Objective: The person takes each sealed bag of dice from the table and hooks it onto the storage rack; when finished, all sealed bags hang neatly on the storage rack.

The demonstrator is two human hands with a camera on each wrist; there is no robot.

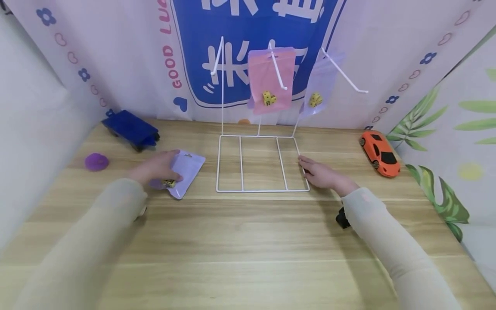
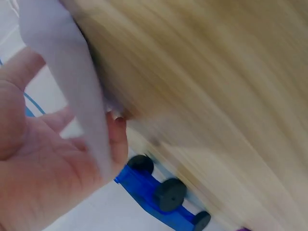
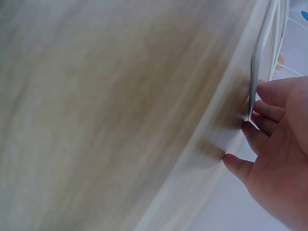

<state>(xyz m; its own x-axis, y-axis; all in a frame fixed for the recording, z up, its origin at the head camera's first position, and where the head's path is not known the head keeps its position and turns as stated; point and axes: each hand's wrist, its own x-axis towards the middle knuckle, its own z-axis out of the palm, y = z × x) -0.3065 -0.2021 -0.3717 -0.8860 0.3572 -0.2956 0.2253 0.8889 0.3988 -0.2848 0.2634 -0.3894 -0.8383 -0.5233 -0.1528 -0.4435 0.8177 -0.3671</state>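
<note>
My left hand (image 1: 156, 168) pinches a lilac pouch (image 1: 190, 170) low over the left of the table. Yellow dice (image 1: 169, 183) show at the pouch's lower part. In the left wrist view, the pouch (image 2: 72, 67) passes between thumb and fingers. A white wire rack (image 1: 263, 190) stands mid-table, and my right hand (image 1: 319, 173) touches the right side of its base with extended, slightly bent fingers. Hanging on the rack's middle hook is a pink pouch (image 1: 271, 73) with dice; a lilac pouch (image 1: 323, 82) with dice hangs on the right hook. The left hook (image 1: 218, 58) carries nothing.
Behind my left hand sits a blue toy car (image 1: 131, 129), with a small purple round object (image 1: 96, 162) near it. An orange toy car (image 1: 379, 153) is at the right edge. A black object (image 1: 342, 218) lies partly hidden by the right sleeve. A printed curtain (image 1: 135, 56) backs the table.
</note>
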